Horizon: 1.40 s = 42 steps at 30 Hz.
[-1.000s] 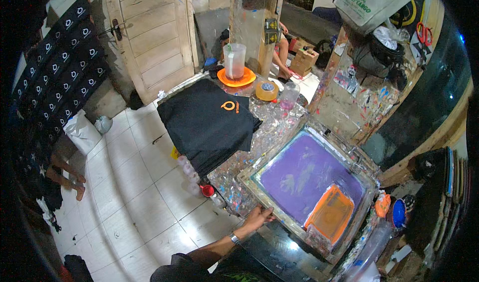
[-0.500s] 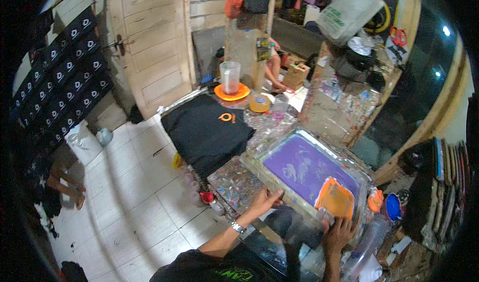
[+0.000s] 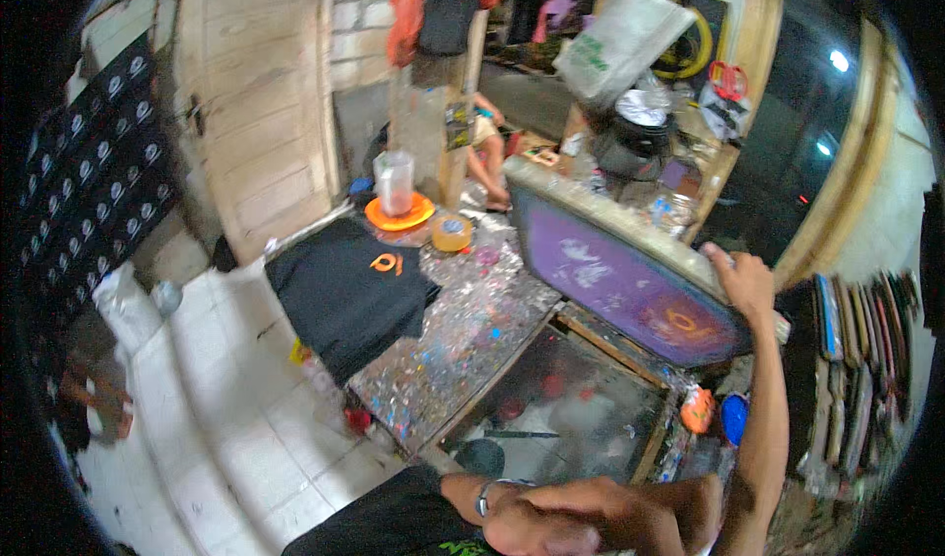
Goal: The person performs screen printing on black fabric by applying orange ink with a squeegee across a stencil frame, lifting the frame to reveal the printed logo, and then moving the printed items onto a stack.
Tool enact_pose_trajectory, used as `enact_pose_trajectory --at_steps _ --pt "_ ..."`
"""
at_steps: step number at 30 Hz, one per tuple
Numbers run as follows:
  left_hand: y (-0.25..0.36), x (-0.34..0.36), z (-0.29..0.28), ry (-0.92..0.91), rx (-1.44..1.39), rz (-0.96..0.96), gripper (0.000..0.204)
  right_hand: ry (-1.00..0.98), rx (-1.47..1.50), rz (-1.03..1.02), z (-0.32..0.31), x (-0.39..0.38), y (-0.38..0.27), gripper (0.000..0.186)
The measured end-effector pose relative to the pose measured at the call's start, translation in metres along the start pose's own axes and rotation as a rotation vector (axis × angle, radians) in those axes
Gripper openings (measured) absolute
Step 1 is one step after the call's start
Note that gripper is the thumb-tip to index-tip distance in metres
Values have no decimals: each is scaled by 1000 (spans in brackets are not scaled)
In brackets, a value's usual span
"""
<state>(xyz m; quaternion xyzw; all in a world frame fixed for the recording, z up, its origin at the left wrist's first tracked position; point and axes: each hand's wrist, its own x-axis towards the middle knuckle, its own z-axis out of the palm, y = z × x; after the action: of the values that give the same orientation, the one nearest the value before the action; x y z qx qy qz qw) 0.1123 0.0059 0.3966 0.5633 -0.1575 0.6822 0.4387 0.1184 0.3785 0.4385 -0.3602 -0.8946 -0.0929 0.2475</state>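
My right hand [image 3: 738, 280] grips the upper edge of a screen printing frame [image 3: 630, 216], which stands tilted up along its far side. Its purple mesh [image 3: 610, 280] faces me, with an orange ring mark near the lower right. Below it, a glass panel [image 3: 561, 408] in a wooden surround is exposed. My left hand [image 3: 541, 531], past a wristwatch, is low at the lower edge near my body; its fingers are blurred, so I cannot tell whether it holds anything. A black garment [image 3: 340, 285] with an orange print lies flat on the paint-stained table [image 3: 443, 359].
On the table's far side are an orange plate [image 3: 409, 219] with a clear pitcher [image 3: 394, 184] and a tape roll [image 3: 452, 232]. A blue container [image 3: 734, 418] and an orange item [image 3: 697, 410] sit at right, near upright frames [image 3: 856, 359]. Another person's leg [image 3: 482, 167] shows beyond.
The screen frame has swung up from lying flat, with my right hand now on its upper edge. My left hand has left the frame and drawn back. The orange squeegee-like piece is out of sight.
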Motion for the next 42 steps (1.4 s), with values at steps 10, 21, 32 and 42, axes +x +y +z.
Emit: enact_pose_trajectory --at_steps 10,21,32,42 --pt "-31 -3 14 -192 -88 401 38 -242 83 53 15 79 59 95" --pt "9 -13 43 -362 464 498 44 -206 66 105 29 91 58 89" --pt "32 -28 87 -226 571 412 41 -126 -23 142 -9 40 17 96" --pt "29 -25 61 -170 531 207 40 -7 199 -93 -14 27 14 96"
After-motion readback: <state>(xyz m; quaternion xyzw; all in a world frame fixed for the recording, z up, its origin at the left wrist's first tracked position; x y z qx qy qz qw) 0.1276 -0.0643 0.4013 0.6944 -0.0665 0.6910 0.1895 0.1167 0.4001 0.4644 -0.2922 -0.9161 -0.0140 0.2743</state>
